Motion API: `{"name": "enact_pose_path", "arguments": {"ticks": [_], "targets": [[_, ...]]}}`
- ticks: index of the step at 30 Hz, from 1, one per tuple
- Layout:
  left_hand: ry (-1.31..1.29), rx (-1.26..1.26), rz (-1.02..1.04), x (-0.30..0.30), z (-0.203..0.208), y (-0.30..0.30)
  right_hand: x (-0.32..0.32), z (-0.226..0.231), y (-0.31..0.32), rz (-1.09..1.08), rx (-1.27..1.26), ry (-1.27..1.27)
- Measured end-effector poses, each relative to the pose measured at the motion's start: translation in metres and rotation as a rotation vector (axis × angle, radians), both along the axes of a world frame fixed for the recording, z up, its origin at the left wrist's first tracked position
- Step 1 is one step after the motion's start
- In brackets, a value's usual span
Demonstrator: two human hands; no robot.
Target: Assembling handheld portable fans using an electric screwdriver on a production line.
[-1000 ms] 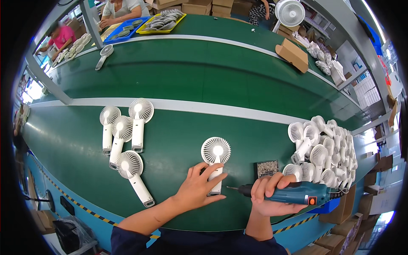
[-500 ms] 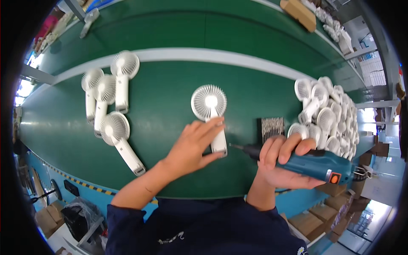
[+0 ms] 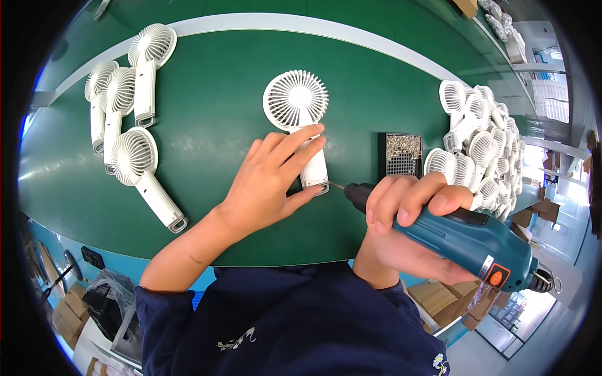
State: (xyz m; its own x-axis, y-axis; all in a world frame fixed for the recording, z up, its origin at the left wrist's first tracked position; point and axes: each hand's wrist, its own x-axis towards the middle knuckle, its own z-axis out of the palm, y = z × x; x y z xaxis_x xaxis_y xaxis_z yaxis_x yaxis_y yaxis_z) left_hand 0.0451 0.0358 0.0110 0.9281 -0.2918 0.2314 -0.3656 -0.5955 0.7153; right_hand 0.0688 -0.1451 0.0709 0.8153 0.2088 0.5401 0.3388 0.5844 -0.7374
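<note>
A white handheld fan (image 3: 296, 98) lies on the green work surface (image 3: 213, 106), its round grille pointing away from me. My left hand (image 3: 254, 178) grips its handle, fingers laid across it and thumb at the bottom end. Wrapped round a teal electric screwdriver (image 3: 464, 244) is my right hand (image 3: 407, 229). The screwdriver's thin bit points left, and its tip meets the lower right corner of the fan's handle. Whether it sits in a screw there I cannot tell. Just beyond my right hand stands a small black box (image 3: 401, 164) of tiny metal screws.
Several white fans (image 3: 135, 156) lie spaced out at the left. A dense pile of white fans (image 3: 486, 147) covers the right side. Across the far part runs a pale rail (image 3: 276, 22). Cardboard boxes (image 3: 439, 301) stand below the table's right edge.
The screwdriver's bit has moved left, from beside the fan to its handle end. My left hand stays on the fan. The view has tilted, so everything on the table appears higher.
</note>
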Motion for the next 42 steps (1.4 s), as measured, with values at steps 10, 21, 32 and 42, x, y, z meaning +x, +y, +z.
{"name": "enact_pose_path", "arguments": {"ticks": [10, 21, 32, 42], "targets": [[-0.003, 0.008, 0.001, 0.003, -0.001, 0.001, 0.004, -0.009, 0.005, -0.017, 0.016, 0.068], [-0.045, 0.003, -0.004, 0.003, -0.002, 0.002, 0.000, -0.013, 0.007, 0.005, -0.017, 0.051], [-0.047, 0.015, 0.005, 0.004, -0.001, -0.001, 0.007, 0.023, -0.067, -0.195, 0.001, -0.111], [-0.017, 0.052, 0.025, 0.002, 0.000, -0.008, 0.021, -0.010, -0.110, -0.648, 0.110, 0.003]]}}
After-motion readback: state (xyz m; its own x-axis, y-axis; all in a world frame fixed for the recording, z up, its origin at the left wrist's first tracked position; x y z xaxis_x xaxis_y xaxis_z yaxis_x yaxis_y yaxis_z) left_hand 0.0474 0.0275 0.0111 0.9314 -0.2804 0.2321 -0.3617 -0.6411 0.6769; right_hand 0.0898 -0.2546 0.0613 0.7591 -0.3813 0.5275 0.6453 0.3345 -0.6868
